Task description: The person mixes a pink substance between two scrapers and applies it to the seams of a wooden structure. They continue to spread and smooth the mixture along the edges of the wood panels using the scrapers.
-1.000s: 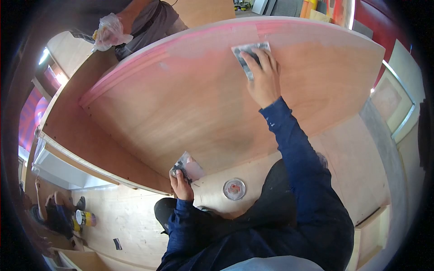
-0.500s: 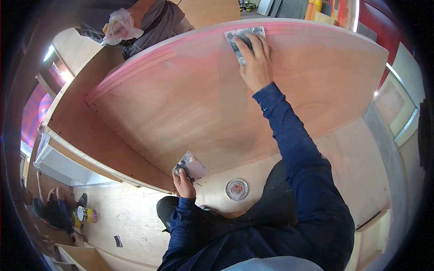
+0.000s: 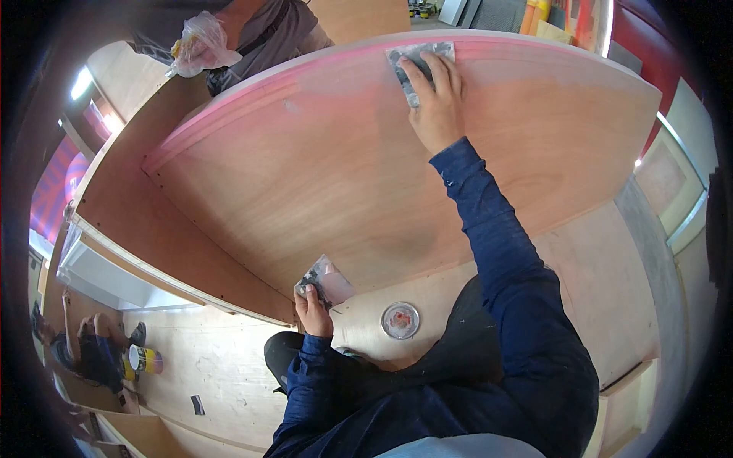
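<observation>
My right hand [image 3: 439, 111] presses a flat, stained putty spreader [image 3: 405, 65] against the wooden panel [image 3: 336, 175], close to its curved top edge. Pink putty [image 3: 305, 80] is smeared along that edge and fades down onto the bare wood. Lower down, my left hand [image 3: 313, 314] grips a second putty spreader [image 3: 328, 281] by one corner, thumb on top. Pink putty covers part of its face, with dark smudges near the thumb. A round clear container [image 3: 400, 320] with reddish residue sits on the floor between my legs.
Beyond the panel stands a person in grey with a plastic-wrapped hand [image 3: 202, 49]. Another person [image 3: 92, 351] sits at the lower left near a paint bucket [image 3: 145, 359]. A side board [image 3: 206, 237] joins the panel's left end. A dark scrap [image 3: 198, 405] lies on the floor.
My right hand and its spreader have shifted slightly right, in line with a small shift of the whole view. Both hands keep their hold on the spreaders.
</observation>
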Available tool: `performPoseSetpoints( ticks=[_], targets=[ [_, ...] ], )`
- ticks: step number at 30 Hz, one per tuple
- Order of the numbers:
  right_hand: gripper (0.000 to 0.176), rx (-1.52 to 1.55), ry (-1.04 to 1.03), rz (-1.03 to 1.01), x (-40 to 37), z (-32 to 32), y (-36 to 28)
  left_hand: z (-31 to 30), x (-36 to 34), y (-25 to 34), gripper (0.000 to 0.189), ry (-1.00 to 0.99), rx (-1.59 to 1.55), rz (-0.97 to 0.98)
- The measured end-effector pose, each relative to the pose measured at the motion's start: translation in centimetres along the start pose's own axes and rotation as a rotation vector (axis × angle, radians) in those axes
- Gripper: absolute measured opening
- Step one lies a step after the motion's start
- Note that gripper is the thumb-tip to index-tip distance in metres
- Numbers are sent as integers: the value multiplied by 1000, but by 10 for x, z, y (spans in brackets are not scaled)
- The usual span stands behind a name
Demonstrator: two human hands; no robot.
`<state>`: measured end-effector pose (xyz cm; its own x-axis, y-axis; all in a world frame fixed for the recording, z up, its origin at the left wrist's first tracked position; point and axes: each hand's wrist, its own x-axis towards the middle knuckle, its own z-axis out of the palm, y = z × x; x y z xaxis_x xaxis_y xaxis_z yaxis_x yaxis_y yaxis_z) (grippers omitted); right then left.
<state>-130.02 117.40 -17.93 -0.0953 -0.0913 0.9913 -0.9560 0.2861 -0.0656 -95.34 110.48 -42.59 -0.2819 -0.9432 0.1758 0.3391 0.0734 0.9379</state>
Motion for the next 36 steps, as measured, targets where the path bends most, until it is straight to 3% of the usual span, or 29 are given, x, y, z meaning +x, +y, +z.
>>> performPoseSetpoints(
  ticks=[7, 8, 9, 10, 11, 12, 13, 14, 15, 16, 19, 25, 28, 34, 36],
  targets=[
    [63, 34, -96, 11, -43, -18, -12, 16, -10, 8, 18, -9, -2, 82],
    [61, 74, -236, 87, -56, -36, -22, 18, -9, 8, 18, 8, -10, 87],
    [59, 122, -378, 154, -67, -53, -34, 20, -9, 8, 19, -4, -194, -55],
    [58, 295, -364, 169, -76, -66, -50, 18, -9, 9, 20, -3, -380, -185],
    [57, 503, -359, 173, -84, -74, -71, 15, -8, -2, 21, -6, -416, -302],
    [51, 680, -521, 164, -88, -84, -90, 5, -2, -28, 22, 20, -461, -391],
    [44, 940, -590, 325, -139, -61, -89, -27, 21, -87, 27, -261, -548, -440],
    [38, 987, -733, 351, -149, -68, -104, 7, -14, -13, 30, -171, 118, -61],
    [38, 924, -768, 234, -163, -71, -116, 10, 0, -44, 31, -68, -526, -545],
    [48, 1116, -753, 376, -186, -67, -129, 22, -1, -25, 30, 17, -512, -520],
    [53, 1123, -832, 213, -185, -85, -171, 27, -11, 11, 31, 47, -606, -525],
    [59, 1115, -861, 115, -232, -69, -173, 26, -1, -21, 19, 135, -619, -321],
    [57, 1120, -836, 167, -246, -51, -168, 22, 12, -35, 14, 169, -588, -273],
    [58, 873, -1051, 229, -283, -29, -138, 17, 17, -17, 14, 160, -579, -208],
    [60, 1119, -1252, 466, -309, -21, -137, 20, 19, -11, 14, 80, -617, -90]
  ],
)
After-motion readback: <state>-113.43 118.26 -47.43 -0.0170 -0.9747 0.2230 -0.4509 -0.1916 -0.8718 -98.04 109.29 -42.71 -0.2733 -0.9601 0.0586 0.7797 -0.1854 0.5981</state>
